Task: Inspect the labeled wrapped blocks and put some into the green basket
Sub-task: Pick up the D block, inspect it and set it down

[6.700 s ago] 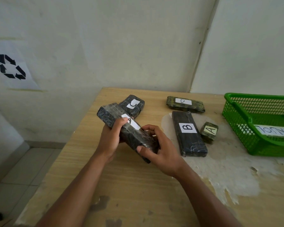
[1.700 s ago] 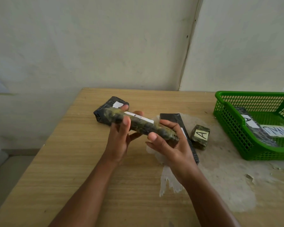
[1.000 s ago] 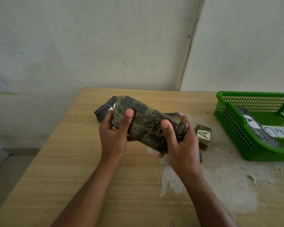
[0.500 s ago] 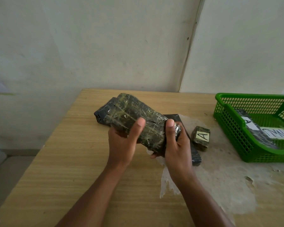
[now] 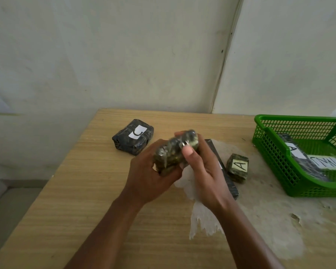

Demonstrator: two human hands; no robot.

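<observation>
Two hands are closed on one mottled green wrapped block [image 5: 175, 152] near the centre of the frame, held above the bench [image 5: 85, 200]. Half a second earlier its broad face was turned up toward the camera; now it has been rolled so that only a narrow end and edge are seen, blurred, and the block labelled C [image 5: 133, 136], hidden behind it before, is uncovered at the upper left. No label on the held block can be made out at present. This is judged to be inspection in progress, with no choice yet made for this block.

The left hand [image 5: 149, 173] cups the block from below and the left, and the right hand [image 5: 200, 167] wraps it from the right, thumb across the front. To the lower right of the hands a long dark block [image 5: 229, 183] lies partly hidden, with the small block marked A [image 5: 238, 166] just beside it. The green basket [image 5: 275, 164] stands at the right edge, well apart from the hands, with one labelled block [image 5: 299, 158] already inside.
</observation>
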